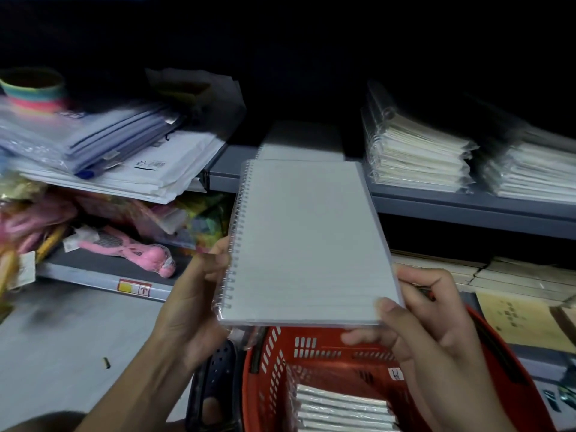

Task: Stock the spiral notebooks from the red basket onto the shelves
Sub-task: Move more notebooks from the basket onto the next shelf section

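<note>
I hold a white spiral notebook (307, 241) in clear wrap flat in front of me, its spiral on the left. My left hand (193, 294) grips its spiral edge near the lower left corner. My right hand (430, 322) pinches its lower right corner, thumb on top. Below it stands the red basket (268, 363) with several wrapped notebooks (339, 406) stacked inside. Just beyond the held notebook, a low stack of the same notebooks (304, 145) lies on the grey shelf (467, 207).
Wrapped notebook stacks (417, 154) fill the shelf to the right. White envelopes and zip pouches (109, 151) pile on the left shelf, pink toys (131, 247) below them. Brown paper books (514, 313) lie at lower right. A dark clog (215, 378) sits beside the basket.
</note>
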Action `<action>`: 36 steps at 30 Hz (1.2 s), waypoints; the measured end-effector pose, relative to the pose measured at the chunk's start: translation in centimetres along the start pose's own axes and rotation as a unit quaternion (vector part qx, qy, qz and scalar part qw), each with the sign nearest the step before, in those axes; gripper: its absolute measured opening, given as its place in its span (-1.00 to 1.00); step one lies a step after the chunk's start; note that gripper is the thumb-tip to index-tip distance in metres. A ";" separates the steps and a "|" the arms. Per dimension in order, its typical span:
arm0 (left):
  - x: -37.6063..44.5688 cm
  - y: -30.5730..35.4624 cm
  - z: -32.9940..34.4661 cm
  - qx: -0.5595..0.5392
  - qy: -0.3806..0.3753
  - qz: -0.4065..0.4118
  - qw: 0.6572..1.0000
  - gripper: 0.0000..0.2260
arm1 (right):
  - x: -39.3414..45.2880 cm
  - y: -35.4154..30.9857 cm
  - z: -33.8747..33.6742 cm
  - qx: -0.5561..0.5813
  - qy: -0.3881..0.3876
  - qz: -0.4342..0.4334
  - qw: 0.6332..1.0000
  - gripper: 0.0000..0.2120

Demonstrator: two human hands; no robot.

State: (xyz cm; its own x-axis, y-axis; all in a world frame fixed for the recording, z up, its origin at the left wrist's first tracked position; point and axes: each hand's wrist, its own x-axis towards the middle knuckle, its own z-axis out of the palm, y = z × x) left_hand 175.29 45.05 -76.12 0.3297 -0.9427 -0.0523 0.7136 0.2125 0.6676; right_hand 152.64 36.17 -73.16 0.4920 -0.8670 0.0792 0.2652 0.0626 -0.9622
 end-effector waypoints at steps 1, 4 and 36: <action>0.1 0.0 -0.1 0.004 -0.008 0.005 1.000 -0.44 | 0.2 0.2 -0.1 0.005 -0.004 -0.001 1.000 -0.72; 0.3 -0.2 -0.2 -0.004 -0.005 0.011 1.000 -0.64 | 0.3 0.7 -0.2 0.022 -0.007 -0.006 1.000 -0.77; 13.9 3.8 -0.1 0.527 0.337 0.225 0.747 -0.61 | 18.3 4.0 4.1 -0.091 0.145 0.005 0.985 -0.82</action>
State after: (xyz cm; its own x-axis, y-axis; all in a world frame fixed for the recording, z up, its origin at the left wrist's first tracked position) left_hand 182.64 32.73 -74.35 0.8799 -0.4165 0.2288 -0.3290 -0.1865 0.9257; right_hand 166.10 22.61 -74.46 0.2296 -0.9731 0.0180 0.0952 0.0041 -0.9955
